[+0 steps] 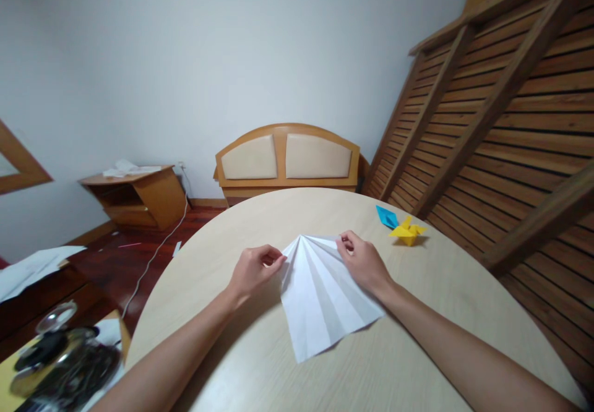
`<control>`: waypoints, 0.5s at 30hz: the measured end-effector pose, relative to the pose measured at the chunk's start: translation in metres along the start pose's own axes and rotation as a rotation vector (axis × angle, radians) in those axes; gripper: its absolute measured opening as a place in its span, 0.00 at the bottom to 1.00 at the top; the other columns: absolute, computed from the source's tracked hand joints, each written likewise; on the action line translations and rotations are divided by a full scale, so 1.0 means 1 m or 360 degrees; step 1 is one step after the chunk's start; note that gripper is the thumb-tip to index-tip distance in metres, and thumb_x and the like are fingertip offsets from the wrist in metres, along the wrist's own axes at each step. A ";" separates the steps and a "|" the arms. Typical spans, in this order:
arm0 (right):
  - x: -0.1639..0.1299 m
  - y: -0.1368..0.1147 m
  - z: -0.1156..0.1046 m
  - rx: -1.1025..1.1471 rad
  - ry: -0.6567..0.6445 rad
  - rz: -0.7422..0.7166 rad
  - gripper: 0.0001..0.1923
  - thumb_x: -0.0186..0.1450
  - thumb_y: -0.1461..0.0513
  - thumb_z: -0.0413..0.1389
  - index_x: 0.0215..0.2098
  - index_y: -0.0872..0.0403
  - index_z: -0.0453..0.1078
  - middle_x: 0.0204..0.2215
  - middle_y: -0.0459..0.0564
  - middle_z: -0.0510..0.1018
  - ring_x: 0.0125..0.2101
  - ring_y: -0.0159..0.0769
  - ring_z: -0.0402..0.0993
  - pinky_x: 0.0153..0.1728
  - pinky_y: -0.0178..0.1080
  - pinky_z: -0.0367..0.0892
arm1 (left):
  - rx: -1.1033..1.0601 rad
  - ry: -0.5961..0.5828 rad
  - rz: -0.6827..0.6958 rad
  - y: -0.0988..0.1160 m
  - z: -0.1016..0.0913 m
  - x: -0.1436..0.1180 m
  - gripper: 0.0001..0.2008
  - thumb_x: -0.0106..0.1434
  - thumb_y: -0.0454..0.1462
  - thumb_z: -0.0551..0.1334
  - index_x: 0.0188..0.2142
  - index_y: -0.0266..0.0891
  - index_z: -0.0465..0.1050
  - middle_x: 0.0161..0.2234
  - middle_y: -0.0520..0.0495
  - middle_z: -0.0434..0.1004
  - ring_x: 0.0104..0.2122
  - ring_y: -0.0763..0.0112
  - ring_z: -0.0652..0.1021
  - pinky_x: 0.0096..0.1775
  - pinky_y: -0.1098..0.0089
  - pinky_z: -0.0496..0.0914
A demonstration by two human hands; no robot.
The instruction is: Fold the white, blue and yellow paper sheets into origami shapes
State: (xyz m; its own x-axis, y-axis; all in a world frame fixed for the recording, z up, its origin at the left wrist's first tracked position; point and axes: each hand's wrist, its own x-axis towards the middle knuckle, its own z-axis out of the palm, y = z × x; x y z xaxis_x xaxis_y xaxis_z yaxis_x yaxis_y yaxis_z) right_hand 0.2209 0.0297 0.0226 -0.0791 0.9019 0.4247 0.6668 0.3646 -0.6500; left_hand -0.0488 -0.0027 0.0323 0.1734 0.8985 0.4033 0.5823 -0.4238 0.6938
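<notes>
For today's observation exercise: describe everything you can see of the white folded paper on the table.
The white paper is one thin sheet creased into long folds that fan out from a point at its far end, widening toward the person. It lies nearly flat on the pale round wooden table. The left hand pinches its left edge near the tip; the right hand pinches the right edge.

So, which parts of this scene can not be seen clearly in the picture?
- Head view: fingertips of the left hand and right hand curl under, hiding how they grip the white folded paper.
- Yellow origami and blue origami: too small to tell their shape.
- Glass and metal objects, lower left: blurred, cut by the edge.
</notes>
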 end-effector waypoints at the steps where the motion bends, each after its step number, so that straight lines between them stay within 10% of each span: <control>1: 0.001 0.000 -0.002 0.0074 0.0047 -0.0007 0.10 0.69 0.55 0.49 0.38 0.52 0.68 0.32 0.51 0.82 0.34 0.42 0.80 0.33 0.37 0.67 | -0.0103 0.0043 -0.0085 -0.001 0.000 0.001 0.12 0.61 0.43 0.63 0.30 0.36 0.77 0.27 0.46 0.81 0.26 0.68 0.79 0.29 0.71 0.72; 9: 0.010 0.007 -0.015 0.0520 0.0223 0.0000 0.14 0.67 0.51 0.52 0.41 0.53 0.68 0.36 0.54 0.81 0.39 0.44 0.79 0.38 0.40 0.70 | -0.0707 0.0283 -0.0298 -0.004 0.003 0.006 0.15 0.51 0.41 0.69 0.35 0.36 0.74 0.32 0.45 0.80 0.32 0.66 0.79 0.35 0.69 0.72; 15: 0.009 0.009 -0.015 0.0576 -0.0014 0.0004 0.16 0.67 0.50 0.54 0.42 0.53 0.69 0.35 0.51 0.79 0.36 0.40 0.77 0.35 0.38 0.70 | -0.0688 0.0454 -0.0366 -0.004 0.012 0.004 0.11 0.54 0.37 0.65 0.37 0.36 0.74 0.37 0.44 0.79 0.35 0.67 0.78 0.36 0.70 0.70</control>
State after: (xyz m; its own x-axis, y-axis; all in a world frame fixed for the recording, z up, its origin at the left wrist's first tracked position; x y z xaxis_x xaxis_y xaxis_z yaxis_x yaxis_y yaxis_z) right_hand 0.2374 0.0380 0.0300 -0.0851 0.9042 0.4186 0.3615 0.4195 -0.8327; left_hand -0.0404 0.0042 0.0243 -0.1756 0.9322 0.3166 0.1911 -0.2832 0.9398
